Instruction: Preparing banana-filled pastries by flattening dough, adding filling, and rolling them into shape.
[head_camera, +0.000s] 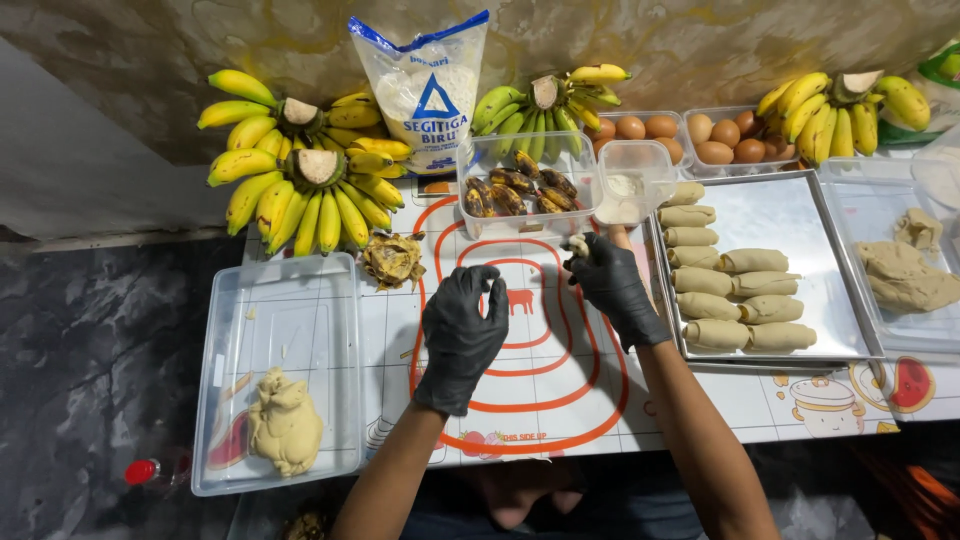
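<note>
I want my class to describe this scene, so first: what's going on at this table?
A person in black gloves works over a baking mat. The right hand pinches a small bit of dough near a tub of cooked bananas; the left hand hovers over the mat, holding nothing that shows. To the right, a metal tray holds rows of rolled dough pieces. A lump of dough sits in a clear tub on the left. Banana bunches, eggs and a flour bag line the back.
</note>
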